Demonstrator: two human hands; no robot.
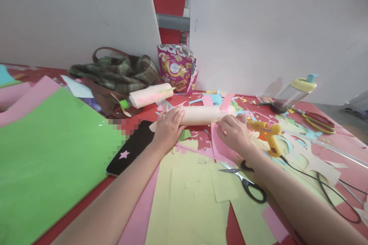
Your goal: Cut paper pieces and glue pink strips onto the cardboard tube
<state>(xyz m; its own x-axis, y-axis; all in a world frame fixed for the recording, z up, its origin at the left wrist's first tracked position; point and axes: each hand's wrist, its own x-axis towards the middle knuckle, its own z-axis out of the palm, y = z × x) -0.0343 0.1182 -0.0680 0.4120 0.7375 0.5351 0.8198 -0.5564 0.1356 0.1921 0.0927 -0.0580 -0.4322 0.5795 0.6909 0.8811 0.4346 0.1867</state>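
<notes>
two hands on one paper roll (205,115), lying left-to-right across the middle of the bench (349,143). left hand (168,127) lies palm-down over the roll's left end, fingers curled loosely on it, apparently pinning it so it won't turn. right hand (234,132) presses flat on a pink sheet (221,147) at the roll's right end, seemingly keeping the edge against the tube; not clenched. black-handled scissors (247,183) lie near, just beside the right wrist. yellow glue gun (268,136) rests right of that hand, within easy reach. green sheet (48,160) lies well left.
</notes>
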